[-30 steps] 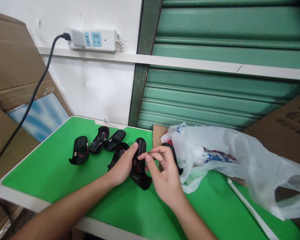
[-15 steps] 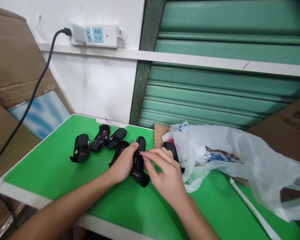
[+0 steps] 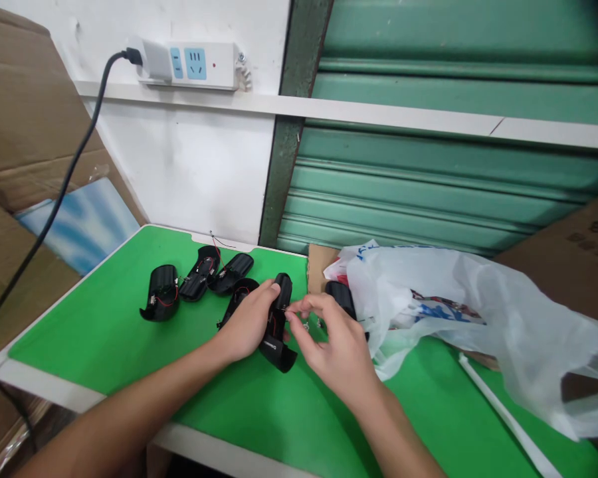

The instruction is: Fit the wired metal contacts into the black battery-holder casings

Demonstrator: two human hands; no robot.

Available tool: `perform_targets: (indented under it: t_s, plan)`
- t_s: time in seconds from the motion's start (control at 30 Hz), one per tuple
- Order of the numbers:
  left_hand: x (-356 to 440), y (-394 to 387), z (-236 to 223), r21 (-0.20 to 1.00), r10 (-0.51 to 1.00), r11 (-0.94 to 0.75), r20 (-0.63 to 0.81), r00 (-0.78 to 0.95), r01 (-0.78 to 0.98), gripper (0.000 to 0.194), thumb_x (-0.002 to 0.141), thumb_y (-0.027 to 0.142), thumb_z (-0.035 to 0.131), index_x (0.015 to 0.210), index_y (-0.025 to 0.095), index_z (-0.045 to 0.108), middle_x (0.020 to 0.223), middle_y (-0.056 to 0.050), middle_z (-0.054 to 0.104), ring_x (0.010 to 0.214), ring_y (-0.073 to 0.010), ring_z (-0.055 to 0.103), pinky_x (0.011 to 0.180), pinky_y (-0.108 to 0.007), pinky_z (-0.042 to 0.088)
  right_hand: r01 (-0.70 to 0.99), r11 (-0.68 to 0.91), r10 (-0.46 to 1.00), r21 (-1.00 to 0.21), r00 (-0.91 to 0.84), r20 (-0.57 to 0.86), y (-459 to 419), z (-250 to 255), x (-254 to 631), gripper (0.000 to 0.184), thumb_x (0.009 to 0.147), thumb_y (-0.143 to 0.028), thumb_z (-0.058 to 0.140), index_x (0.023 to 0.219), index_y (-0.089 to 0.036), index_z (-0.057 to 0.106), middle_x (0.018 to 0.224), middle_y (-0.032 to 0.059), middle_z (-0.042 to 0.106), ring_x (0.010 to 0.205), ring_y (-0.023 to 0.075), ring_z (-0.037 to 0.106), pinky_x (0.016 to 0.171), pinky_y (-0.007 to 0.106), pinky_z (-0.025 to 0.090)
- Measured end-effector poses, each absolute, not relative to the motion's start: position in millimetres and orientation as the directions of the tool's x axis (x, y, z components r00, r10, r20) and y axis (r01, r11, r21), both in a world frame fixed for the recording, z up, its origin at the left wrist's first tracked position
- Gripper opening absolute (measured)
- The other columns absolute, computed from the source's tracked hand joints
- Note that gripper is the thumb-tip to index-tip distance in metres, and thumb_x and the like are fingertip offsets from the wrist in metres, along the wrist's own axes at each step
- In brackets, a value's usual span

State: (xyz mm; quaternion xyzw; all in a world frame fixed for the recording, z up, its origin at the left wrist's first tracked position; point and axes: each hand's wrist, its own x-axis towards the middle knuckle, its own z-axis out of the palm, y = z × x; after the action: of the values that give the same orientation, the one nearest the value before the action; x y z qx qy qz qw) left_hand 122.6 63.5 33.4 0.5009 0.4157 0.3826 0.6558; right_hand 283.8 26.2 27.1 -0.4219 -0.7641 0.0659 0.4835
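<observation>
Leftmost, the left hand (image 3: 246, 322) is wrapped around a black plastic shell (image 3: 276, 343), the nearer hand to it. The shell sits at that hand's three o'clock, its long axis running roughly twelve to six. Beyond it, the right hand (image 3: 336, 345) has its fingertips in a near-pinch, shell at nine o'clock; whether they hold anything, I can't tell.

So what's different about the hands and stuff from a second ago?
The right hand changed: its index finger reached across the black shell, but now its finger and thumb tips come together at the shell's right edge. What they pinch, if anything, is too small to tell. The left hand still holds the shell. The other shells, bag and stick stayed put.
</observation>
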Motion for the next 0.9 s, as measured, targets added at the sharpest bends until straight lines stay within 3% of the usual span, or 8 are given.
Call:
perform_targets:
  t_s: [0.27, 0.53, 0.9]
  plan:
    - [120.4, 61.1, 36.0, 0.997, 0.943, 0.01, -0.036, 0.331, 0.082, 0.036, 0.101, 0.054, 0.045, 0.096, 0.02, 0.059, 0.067, 0.002, 0.06, 0.063, -0.0173, 0.057, 0.063, -0.028, 0.046, 0.657, 0.689, 0.621, -0.307, -0.317, 0.717, 27.1, 26.8, 284.8, 0.014, 0.101, -0.01, 0.054, 0.104, -0.023, 0.053, 0.085, 0.0022, 0.064, 0.077, 0.019, 0.063, 0.072, 0.032, 0.053]
    - [120.2, 62.9, 37.1, 0.998, 0.93, 0.056, -0.067, 0.362, 0.039, 0.033, 0.103, 0.049, 0.042, 0.093, 0.021, 0.055, 0.069, 0.003, 0.059, 0.06, -0.0151, 0.056, 0.06, -0.026, 0.044, 0.574, 0.704, 0.645, -0.419, -0.27, 0.715, 25.2, 26.1, 287.3, 0.018, 0.1, -0.01, 0.057, 0.107, -0.025, 0.049, 0.092, 0.0023, 0.066, 0.084, 0.0176, 0.068, 0.076, 0.028, 0.055]
    - [120.9, 61.4, 37.4, 0.997, 0.92, 0.064, -0.073, 0.385, 0.035, 0.03, 0.102, 0.047, 0.042, 0.093, 0.021, 0.054, 0.071, 0.004, 0.058, 0.057, -0.0137, 0.059, 0.054, -0.025, 0.045, 0.629, 0.687, 0.627, -0.363, -0.262, 0.733, 28.7, 22.6, 283.5, 0.016, 0.101, -0.012, 0.055, 0.11, -0.024, 0.049, 0.093, 0.0036, 0.068, 0.086, 0.0198, 0.071, 0.076, 0.03, 0.058]
